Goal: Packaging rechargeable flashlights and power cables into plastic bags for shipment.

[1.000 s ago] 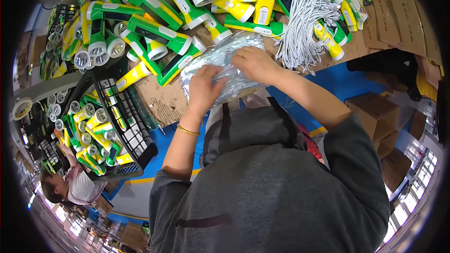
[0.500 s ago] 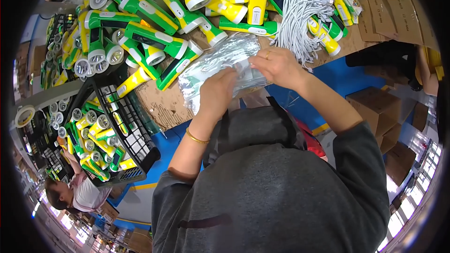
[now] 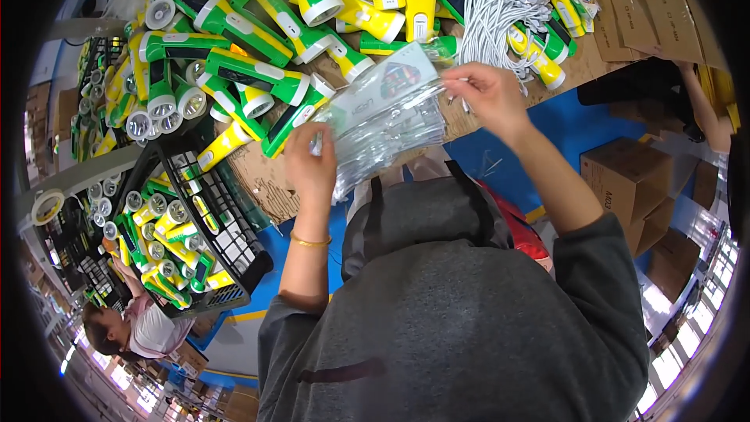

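Between my two hands a clear plastic bag [image 3: 371,98] with printing on it is held up at a tilt. My left hand [image 3: 312,164] pinches its left end, fingers curled. At the other end, the thumb and fingertips of my right hand [image 3: 488,98] are closed on the bag's edge. Under it, at the table's near edge, lies a stack of similar clear bags [image 3: 406,131]. Green and yellow flashlights [image 3: 258,74] are piled just beyond my hands. A bundle of white cables [image 3: 500,19] lies beyond my right hand.
A black plastic crate [image 3: 215,215] full of flashlights stands at the left of the wooden table [image 3: 269,180]. Cardboard boxes [image 3: 625,184] sit on the floor at right. Another person [image 3: 137,328] is at lower left; an arm of someone else [image 3: 707,113] shows at far right.
My hands have moved apart, the left one leftward and the right one to the right. The printed bag is now raised and spread between them above the stack.
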The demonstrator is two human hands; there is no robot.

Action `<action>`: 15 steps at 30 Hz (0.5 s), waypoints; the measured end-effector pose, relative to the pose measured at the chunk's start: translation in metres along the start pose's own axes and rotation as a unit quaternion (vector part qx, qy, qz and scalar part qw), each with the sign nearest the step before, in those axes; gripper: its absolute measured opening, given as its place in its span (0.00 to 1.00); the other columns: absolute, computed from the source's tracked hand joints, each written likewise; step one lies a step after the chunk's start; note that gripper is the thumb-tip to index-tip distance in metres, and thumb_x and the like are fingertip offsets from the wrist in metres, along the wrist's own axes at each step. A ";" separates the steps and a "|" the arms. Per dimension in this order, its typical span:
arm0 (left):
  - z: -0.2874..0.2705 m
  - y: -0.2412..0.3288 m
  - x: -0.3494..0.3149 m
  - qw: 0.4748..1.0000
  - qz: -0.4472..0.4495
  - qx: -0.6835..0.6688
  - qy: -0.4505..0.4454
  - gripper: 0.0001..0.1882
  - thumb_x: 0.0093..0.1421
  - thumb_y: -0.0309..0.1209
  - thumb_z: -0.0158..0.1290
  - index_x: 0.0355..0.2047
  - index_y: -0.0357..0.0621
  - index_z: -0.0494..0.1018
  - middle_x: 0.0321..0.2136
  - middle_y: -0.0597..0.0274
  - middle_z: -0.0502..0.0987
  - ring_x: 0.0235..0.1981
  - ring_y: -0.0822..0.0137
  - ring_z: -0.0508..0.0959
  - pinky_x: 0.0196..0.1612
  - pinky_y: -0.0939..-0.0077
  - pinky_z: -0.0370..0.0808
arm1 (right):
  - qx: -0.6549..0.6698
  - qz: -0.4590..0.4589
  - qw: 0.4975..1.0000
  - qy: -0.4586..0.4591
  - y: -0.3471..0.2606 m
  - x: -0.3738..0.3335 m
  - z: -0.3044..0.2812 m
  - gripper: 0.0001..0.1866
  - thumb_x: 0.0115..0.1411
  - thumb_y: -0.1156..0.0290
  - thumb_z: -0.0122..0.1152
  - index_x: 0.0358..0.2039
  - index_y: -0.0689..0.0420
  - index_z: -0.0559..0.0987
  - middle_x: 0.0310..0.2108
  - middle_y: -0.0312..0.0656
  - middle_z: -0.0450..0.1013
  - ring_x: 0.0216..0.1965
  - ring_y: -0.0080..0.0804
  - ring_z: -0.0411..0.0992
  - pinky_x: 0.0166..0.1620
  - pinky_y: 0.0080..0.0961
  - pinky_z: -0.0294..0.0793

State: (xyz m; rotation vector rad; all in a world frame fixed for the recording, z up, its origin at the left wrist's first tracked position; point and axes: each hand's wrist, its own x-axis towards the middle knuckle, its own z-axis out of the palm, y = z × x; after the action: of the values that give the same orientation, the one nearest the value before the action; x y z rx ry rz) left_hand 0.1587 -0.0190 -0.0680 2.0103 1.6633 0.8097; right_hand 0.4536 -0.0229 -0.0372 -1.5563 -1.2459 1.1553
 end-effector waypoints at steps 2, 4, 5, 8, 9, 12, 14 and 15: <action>-0.004 -0.006 -0.006 0.998 -0.033 -0.036 0.027 0.04 0.53 0.25 0.61 0.30 0.40 0.78 0.38 0.53 0.78 0.41 0.54 0.76 0.48 0.64 0.72 | 0.018 0.003 0.998 -0.063 0.015 0.013 -0.010 0.12 0.60 0.70 0.63 0.41 0.63 0.80 0.37 0.43 0.79 0.41 0.30 0.77 0.44 0.23 0.76; -0.009 0.001 -0.015 0.998 0.000 0.039 0.044 0.06 0.53 0.25 0.61 0.33 0.40 0.79 0.40 0.51 0.77 0.43 0.51 0.76 0.49 0.62 0.72 | -0.287 -0.254 0.917 0.107 0.007 0.034 0.002 0.17 0.61 0.69 0.62 0.46 0.67 0.75 0.43 0.47 0.77 0.46 0.30 0.75 0.46 0.25 0.75; -0.010 0.005 -0.016 0.997 0.036 0.047 0.052 0.10 0.53 0.25 0.61 0.38 0.41 0.79 0.41 0.51 0.77 0.43 0.52 0.77 0.46 0.62 0.74 | -0.187 -0.194 0.954 0.130 0.012 0.058 0.009 0.20 0.61 0.68 0.62 0.49 0.67 0.72 0.45 0.49 0.76 0.46 0.32 0.75 0.46 0.26 0.75; -0.012 0.030 -0.008 0.998 0.051 -0.017 0.043 0.11 0.53 0.23 0.60 0.39 0.39 0.78 0.41 0.51 0.78 0.40 0.54 0.79 0.40 0.65 0.77 | -0.086 -0.029 0.978 0.187 -0.010 0.097 0.044 0.25 0.61 0.67 0.63 0.53 0.67 0.67 0.49 0.52 0.73 0.47 0.33 0.74 0.47 0.27 0.74; -0.011 0.029 -0.009 0.997 0.071 -0.010 0.016 0.10 0.55 0.19 0.55 0.38 0.38 0.76 0.42 0.52 0.78 0.37 0.55 0.80 0.36 0.68 0.79 | -0.086 0.072 0.969 0.221 -0.017 0.103 0.046 0.27 0.60 0.67 0.64 0.54 0.68 0.65 0.50 0.52 0.72 0.47 0.33 0.73 0.48 0.28 0.74; -0.009 0.031 -0.013 0.973 -0.005 -0.220 -0.075 0.11 0.54 0.14 0.49 0.36 0.38 0.75 0.43 0.52 0.78 0.38 0.54 0.80 0.38 0.68 0.80 | -0.008 -0.065 0.953 0.295 0.022 0.112 0.050 0.28 0.58 0.69 0.65 0.54 0.68 0.64 0.47 0.49 0.73 0.44 0.32 0.74 0.47 0.27 0.74; -0.018 0.026 -0.014 0.990 0.074 -0.062 -0.104 0.16 0.52 0.11 0.45 0.37 0.38 0.76 0.43 0.51 0.77 0.39 0.53 0.80 0.39 0.68 0.80 | 0.088 -0.129 0.964 0.213 0.000 0.090 0.051 0.29 0.57 0.72 0.66 0.54 0.66 0.64 0.46 0.45 0.73 0.46 0.30 0.73 0.50 0.26 0.72; -0.013 0.017 -0.019 0.990 0.036 -0.068 -0.118 0.17 0.51 0.11 0.45 0.38 0.39 0.76 0.44 0.50 0.77 0.39 0.52 0.79 0.39 0.68 0.80 | 0.118 -0.149 0.968 0.161 -0.018 0.070 0.052 0.28 0.57 0.73 0.66 0.55 0.65 0.65 0.47 0.44 0.73 0.48 0.30 0.72 0.51 0.26 0.72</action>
State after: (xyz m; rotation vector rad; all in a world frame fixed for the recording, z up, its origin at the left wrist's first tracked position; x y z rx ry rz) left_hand 0.1606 -0.0421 -0.0511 1.9945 1.3748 0.6611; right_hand 0.4058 0.0516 -0.0446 -1.2665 -1.0396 0.7886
